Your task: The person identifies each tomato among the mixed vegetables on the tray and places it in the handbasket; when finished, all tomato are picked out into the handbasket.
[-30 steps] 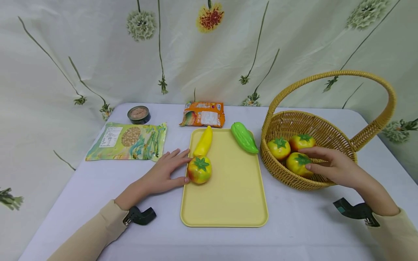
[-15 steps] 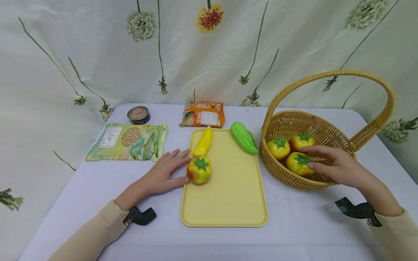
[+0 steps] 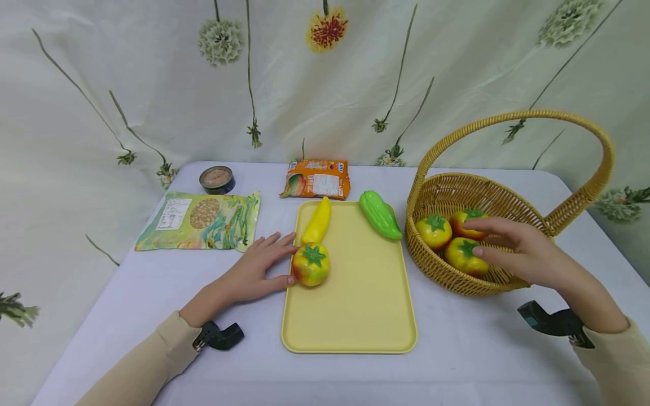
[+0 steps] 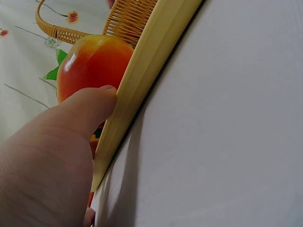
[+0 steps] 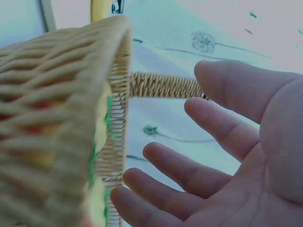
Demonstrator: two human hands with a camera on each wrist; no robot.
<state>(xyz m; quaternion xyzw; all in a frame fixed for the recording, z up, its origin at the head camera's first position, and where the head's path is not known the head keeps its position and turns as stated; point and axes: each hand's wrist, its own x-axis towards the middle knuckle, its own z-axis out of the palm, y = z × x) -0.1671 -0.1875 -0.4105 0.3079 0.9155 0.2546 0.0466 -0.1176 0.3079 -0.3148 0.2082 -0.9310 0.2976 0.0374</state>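
Note:
My left hand lies with its fingers spread at the left edge of the yellow tray. Its thumb rests at the tray's rim, right beside a yellow-red toy tomato with a green leafy top. A yellow pepper-shaped vegetable and a green pepper also lie on the tray. Over the wicker basket hovers my right hand, fingers relaxed and apart, holding nothing. Below its fingertips are three similar tomatoes, the nearest tomato at the front. In the right wrist view, the palm is bare.
The basket's tall arched handle rises above its rim. Behind the tray lies an orange packet. A green patterned bag and a round tin stand at the back left. A floral cloth hangs behind the table.
My right hand has risen slightly and drawn off the front tomato in the basket. The left hand and the things on the tray have stayed put.

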